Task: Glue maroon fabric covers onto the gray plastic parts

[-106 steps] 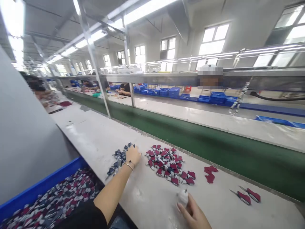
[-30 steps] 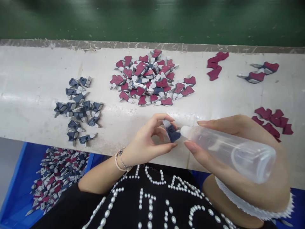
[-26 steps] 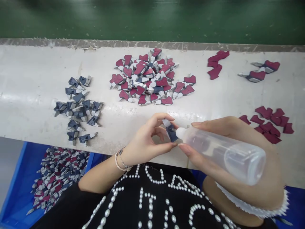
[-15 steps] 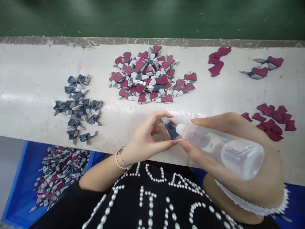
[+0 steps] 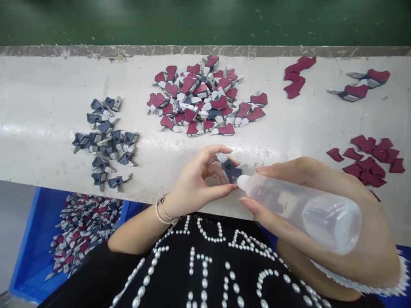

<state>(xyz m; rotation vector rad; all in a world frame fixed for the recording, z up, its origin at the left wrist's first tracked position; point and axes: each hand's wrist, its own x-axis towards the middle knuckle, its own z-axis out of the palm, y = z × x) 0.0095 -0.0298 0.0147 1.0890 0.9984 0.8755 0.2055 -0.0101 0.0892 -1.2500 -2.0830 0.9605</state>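
My left hand [image 5: 195, 177] pinches a small navy and grey fabric piece [image 5: 230, 171] between thumb and fingertips. My right hand [image 5: 362, 252] wraps around a translucent plastic squeeze bottle [image 5: 305, 211], shut on it. The bottle's white nozzle [image 5: 243, 182] sits at the lower edge of the held piece, and I cannot tell if they touch. Navy pieces lie in a loose pile [image 5: 105, 137] on the bench to the left, and maroon-topped pieces form a larger pile [image 5: 195, 98] ahead of my hands.
Loose maroon cutouts [image 5: 367, 160] and two maroon-and-grey pieces [image 5: 359, 83] lie on the white workbench [image 5: 48, 81] at right. A blue bin [image 5: 28, 252], heaped with mixed pieces, stands below the bench at left. A green conveyor belt [image 5: 205, 21] runs beyond the bench.
My view has tipped down from the wide room view. My left hand has moved from the navy pile to hold a piece, and the bottle has risen to it.
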